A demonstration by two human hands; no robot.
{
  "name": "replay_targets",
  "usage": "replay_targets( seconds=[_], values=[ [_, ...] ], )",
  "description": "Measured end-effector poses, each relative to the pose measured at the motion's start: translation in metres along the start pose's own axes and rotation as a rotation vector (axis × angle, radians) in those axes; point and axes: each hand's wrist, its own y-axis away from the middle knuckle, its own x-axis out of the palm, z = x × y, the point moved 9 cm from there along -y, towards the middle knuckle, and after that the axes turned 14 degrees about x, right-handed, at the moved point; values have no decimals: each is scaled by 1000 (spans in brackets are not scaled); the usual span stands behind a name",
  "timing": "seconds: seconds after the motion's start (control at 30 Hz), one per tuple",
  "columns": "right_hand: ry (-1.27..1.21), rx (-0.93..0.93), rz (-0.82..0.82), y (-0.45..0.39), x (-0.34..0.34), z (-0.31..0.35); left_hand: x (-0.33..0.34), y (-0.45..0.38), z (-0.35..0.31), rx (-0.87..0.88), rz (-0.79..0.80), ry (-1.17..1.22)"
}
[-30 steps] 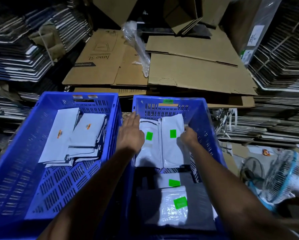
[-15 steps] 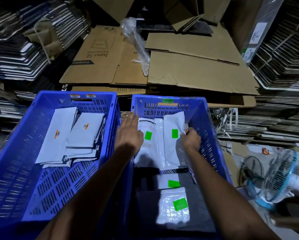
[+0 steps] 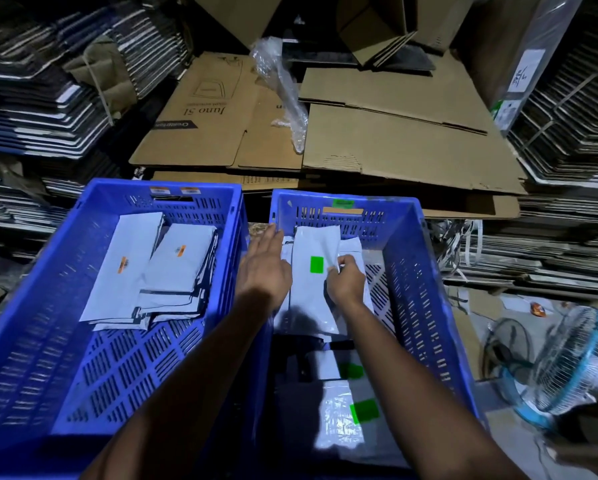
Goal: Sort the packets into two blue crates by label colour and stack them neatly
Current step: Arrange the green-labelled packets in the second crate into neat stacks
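Since the earlier frames, we see the right hand (image 3: pixel 346 284) move from the right wall of the right-hand blue perforated plastic crate (image 3: pixel 425 271) toward its middle, carrying the white plastic packet with a green label (image 3: pixel 316 271) leftward, so that it now lies over the packet that sat beside it; the left hand (image 3: pixel 266 268) keeps its place at the far left of that crate. We note that the right hand pinches the packet's right edge between curled fingers and thumb, while the left hand lies flat with straight fingers, pressing against the left side of the same pile. We find the gripped packet at the far end of the right crate, resting on other white packets. Nearer the camera in this crate we see two more green-labelled packets (image 3: pixel 346 417) lying on a dark sheet. We observe the left-hand blue perforated plastic crate (image 3: pixel 48 306) just beside the right one, holding a loose pile of white packets with orange labels (image 3: pixel 145 271) at its far end. Behind both crates we see flattened brown cardboard boxes (image 3: pixel 394 147), and at the lower right a pale blue electric fan (image 3: pixel 567 362).
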Motion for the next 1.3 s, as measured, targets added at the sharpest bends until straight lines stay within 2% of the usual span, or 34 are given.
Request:
replay_targets(
  seconds=[0.1, 0.2, 0.3, 0.43, 0.53, 0.63, 0.7, 0.83, 0.9, 1.07, 1.17, 1.3],
  values=[
    [56, -15, 44, -1, 5, -7, -2, 1, -1, -1, -6, 6],
    [153, -112, 181, -3, -5, -16, -2, 0, -1, 2, -19, 28],
    [319, -230, 409, 4, -22, -35, -4, 0, 0, 24, -52, 47],
    [388, -233, 766, 50, -26, -51, -2, 0, -1, 40, -52, 57],
    [740, -359, 779, 79, -6, -61, -3, 1, -3, 47, -47, 50],
    [1004, -354, 799, 101, 5, -78, -4, 3, -2, 46, -49, 45],
    [915, -378, 757, 105, -1, -64, -5, 5, -3, 49, -58, 38],
    [527, -489, 278, 47, -13, -8, -7, 5, -6, 55, -59, 24],
    [582, -535, 97, 18, 2, 6, -8, 5, -8, 65, -57, 21],
    [913, -554, 26, -22, 57, -2, -10, 5, -10, 97, -80, 17],
    [945, -491, 10, -43, 66, -12, -5, -3, -4, 116, -81, 5],
    [878, -432, -14, -54, 66, -16, -2, 3, -4, 194, -168, -91]
  ],
)
